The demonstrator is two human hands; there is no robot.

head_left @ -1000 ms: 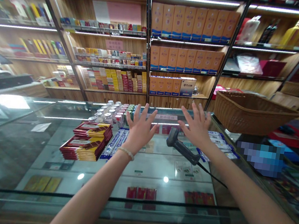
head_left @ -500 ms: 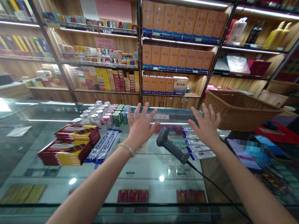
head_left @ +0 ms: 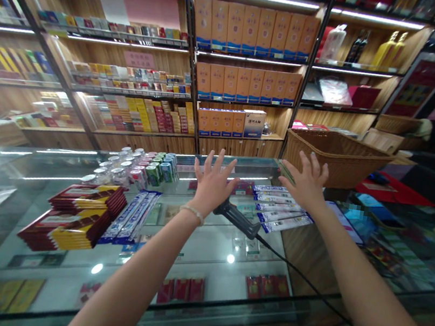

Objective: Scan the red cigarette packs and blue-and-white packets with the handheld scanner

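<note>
My left hand [head_left: 214,181] is held out over the glass counter with its fingers spread and nothing in it. It partly covers the head of a grey handheld barcode scanner [head_left: 238,220], whose black cable runs to the lower right. My right hand [head_left: 305,184], also spread and holding nothing, is nearest to a wicker basket [head_left: 336,161] and a row of blue-and-white slim packets [head_left: 281,211]. Left of my left arm lie more blue-and-white packets [head_left: 131,215], beside stacks of red-and-yellow chocolate bars [head_left: 78,218]. Several small round-lidded containers [head_left: 131,164] stand behind them.
Under the glass counter top [head_left: 205,243] lie red packs [head_left: 182,288]. A phone or tablet with a lit screen [head_left: 342,221] lies right of my right wrist. Behind the counter, shelves hold orange boxes [head_left: 249,83] and cigarette-like packs [head_left: 132,79].
The camera view has shifted, so the counter goods appear farther left. My left hand now overlaps the scanner's head, which showed fully before. Both hands stay spread and hold nothing.
</note>
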